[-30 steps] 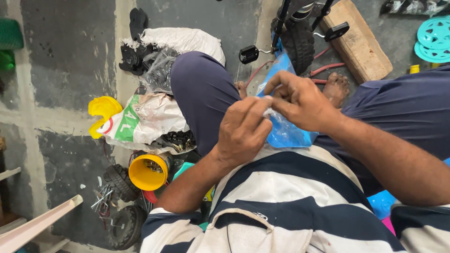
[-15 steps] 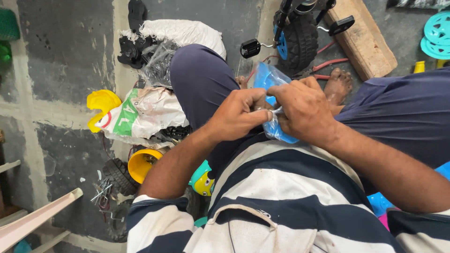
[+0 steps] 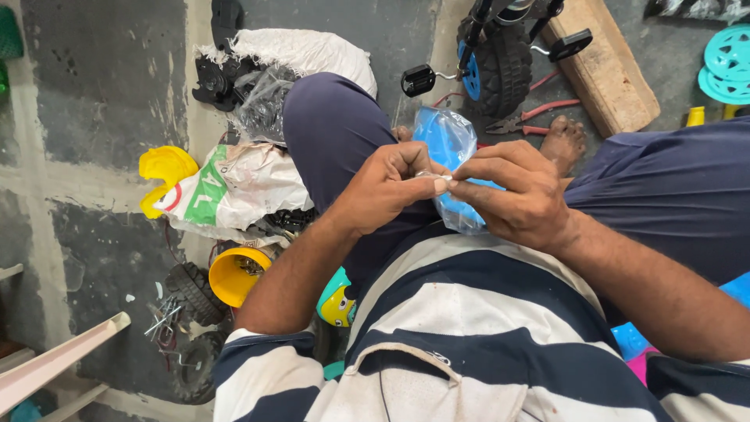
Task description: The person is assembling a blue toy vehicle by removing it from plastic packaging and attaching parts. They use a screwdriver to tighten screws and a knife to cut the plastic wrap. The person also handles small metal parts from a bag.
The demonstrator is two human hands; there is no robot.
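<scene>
Grip: left hand [image 3: 387, 187] & right hand [image 3: 512, 191] fingertips meet, pinching clear bag [image 3: 449, 148], prob. its top edge.

Small pale piece [image 3: 431, 177] pinched between both hands, too tiny to identify, blue plastic bag [image 3: 447, 148] half hidden behind the fingers, teal discs [image 3: 728, 62] cut off at the right edge, black wheel [image 3: 500, 59] cropped at the top

Pretty cramped here: both hands [image 3: 449, 184] sit hemmed in between the raised knees [image 3: 328, 125], with the blue plastic bag [image 3: 449, 156] right under them. Left side is blocked by a white sack [image 3: 234, 187] and yellow cup [image 3: 234, 273]; ahead, a black wheel [image 3: 504, 66], red pliers [image 3: 531, 121] and wooden plank [image 3: 609, 66]. Bare floor [image 3: 101, 86] opens far left.
</scene>
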